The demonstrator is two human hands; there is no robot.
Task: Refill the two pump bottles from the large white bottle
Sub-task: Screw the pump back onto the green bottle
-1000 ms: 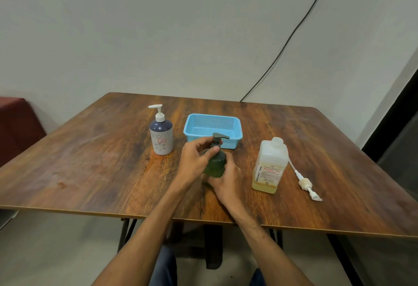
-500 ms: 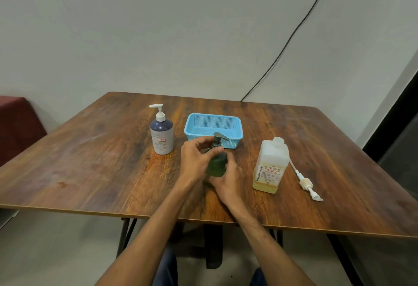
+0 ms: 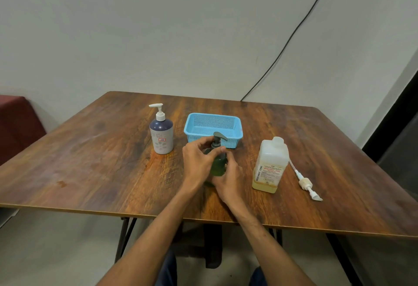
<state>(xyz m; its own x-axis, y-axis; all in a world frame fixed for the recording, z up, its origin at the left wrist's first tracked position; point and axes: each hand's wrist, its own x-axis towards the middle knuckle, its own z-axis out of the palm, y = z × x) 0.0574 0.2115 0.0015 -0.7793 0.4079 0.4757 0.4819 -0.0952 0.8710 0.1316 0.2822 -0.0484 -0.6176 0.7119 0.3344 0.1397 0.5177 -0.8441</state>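
A small dark green pump bottle (image 3: 219, 165) stands upright in the middle of the wooden table (image 3: 95, 172). My left hand (image 3: 197, 165) pinches its grey pump collar just under the nozzle. My right hand (image 3: 229, 179) wraps the bottle's body from the right and front. The large white bottle (image 3: 270, 165), open-necked with a little yellow liquid at its bottom, stands to the right. Its detached pump with tube (image 3: 305, 182) lies flat on the table further right. A second pump bottle (image 3: 161, 134), white with a dark top and white pump, stands upright at the left.
A light blue perforated basket (image 3: 213, 128) sits just behind the green bottle. A black cable (image 3: 291, 34) runs down the wall to the table's back edge. A dark red seat (image 3: 18, 125) is at the far left. The table's front edge is near my forearms.
My left fingers have shifted around the green bottle's pump collar and the grey nozzle has turned slightly. The bottle stays in place with my right hand still around it.
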